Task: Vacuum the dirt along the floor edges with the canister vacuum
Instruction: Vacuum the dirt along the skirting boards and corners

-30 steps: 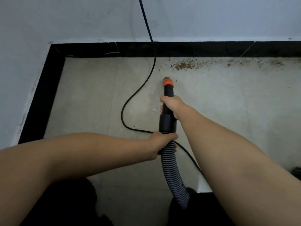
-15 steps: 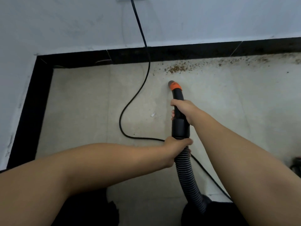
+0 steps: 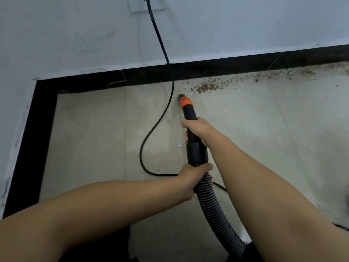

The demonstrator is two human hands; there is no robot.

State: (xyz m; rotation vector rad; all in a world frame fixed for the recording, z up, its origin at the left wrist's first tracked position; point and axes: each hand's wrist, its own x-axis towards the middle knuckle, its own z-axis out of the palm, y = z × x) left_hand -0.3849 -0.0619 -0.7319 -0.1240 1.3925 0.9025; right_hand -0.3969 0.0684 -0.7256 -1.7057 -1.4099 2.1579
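I hold a black vacuum nozzle (image 3: pixel 189 114) with an orange collar, its tip near the floor just short of the far skirting. My right hand (image 3: pixel 198 129) grips the nozzle's upper tube. My left hand (image 3: pixel 191 178) grips where the black cuff meets the ribbed grey hose (image 3: pixel 217 214), which runs down toward my lap. A patch of brown dirt (image 3: pixel 205 87) lies on the pale floor to the right of the tip, and more specks trail right along the black skirting (image 3: pixel 226 67). The canister is out of sight.
A black power cord (image 3: pixel 166 103) hangs from a wall socket (image 3: pixel 147 4), loops over the floor left of the nozzle and passes under the hose. The skirting turns a corner at the left (image 3: pixel 37 129). A small white scrap (image 3: pixel 180 144) lies beside the nozzle.
The view has tilted up and swung left, bringing the wall socket into sight. The nozzle tip has stayed just short of the dirt patch; both hands keep the same grip.
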